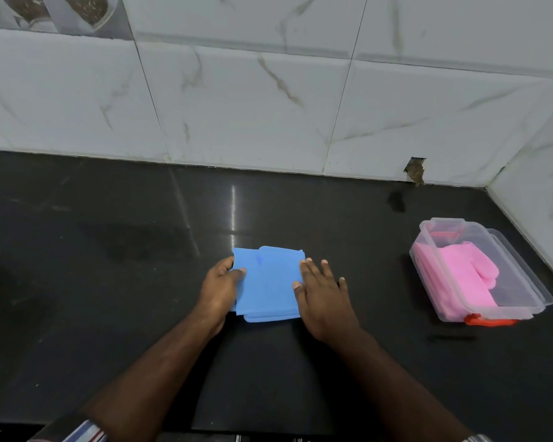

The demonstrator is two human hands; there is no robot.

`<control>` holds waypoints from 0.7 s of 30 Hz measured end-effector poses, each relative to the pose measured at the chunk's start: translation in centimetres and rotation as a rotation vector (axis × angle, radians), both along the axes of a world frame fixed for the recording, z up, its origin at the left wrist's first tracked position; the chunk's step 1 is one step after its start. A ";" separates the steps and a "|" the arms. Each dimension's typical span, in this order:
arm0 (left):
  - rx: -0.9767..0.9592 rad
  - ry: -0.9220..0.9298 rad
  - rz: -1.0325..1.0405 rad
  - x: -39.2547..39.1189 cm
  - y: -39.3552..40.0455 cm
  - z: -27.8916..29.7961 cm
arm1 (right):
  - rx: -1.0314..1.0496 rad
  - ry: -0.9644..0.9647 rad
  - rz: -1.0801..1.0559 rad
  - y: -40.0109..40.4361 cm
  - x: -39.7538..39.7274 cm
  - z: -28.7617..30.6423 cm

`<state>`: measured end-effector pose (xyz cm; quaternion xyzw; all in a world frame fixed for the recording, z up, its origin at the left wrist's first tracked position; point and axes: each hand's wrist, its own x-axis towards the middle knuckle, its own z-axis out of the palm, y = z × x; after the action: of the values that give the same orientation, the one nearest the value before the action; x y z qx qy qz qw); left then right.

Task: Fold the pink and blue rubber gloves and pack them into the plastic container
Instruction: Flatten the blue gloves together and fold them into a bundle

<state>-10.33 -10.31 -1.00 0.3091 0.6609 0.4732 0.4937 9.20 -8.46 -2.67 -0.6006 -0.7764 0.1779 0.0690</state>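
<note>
A folded blue glove (268, 283) lies on a dark counter (109, 282). The left hand (221, 288) pinches its left edge, fingers curled around it. The right hand (323, 295) lies flat at its right edge, fingers straight. Well to the right, an open box (524, 275) holds the pink glove (460, 266). The springy rubber could unfold if lifted by one edge.
</note>
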 end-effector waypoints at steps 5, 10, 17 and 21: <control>0.104 -0.002 -0.101 1.8 0.9 3.4 | 0.043 0.544 -0.161 0.5 0.9 2.9; 0.067 -0.184 -0.511 7.0 2.4 6.9 | -0.504 1.445 -0.541 2.7 3.7 4.2; 0.159 1.084 -0.804 6.1 3.6 1.5 | -0.718 1.755 -0.696 2.7 8.9 2.8; 0.005 1.247 -0.919 6.6 3.8 0.0 | -0.783 1.690 -0.617 2.9 10.3 2.8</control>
<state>-3.71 -6.51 -1.01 0.7627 0.6210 -0.0390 0.1764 19.52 -5.58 0.14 -0.4325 -0.1663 0.7683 0.4416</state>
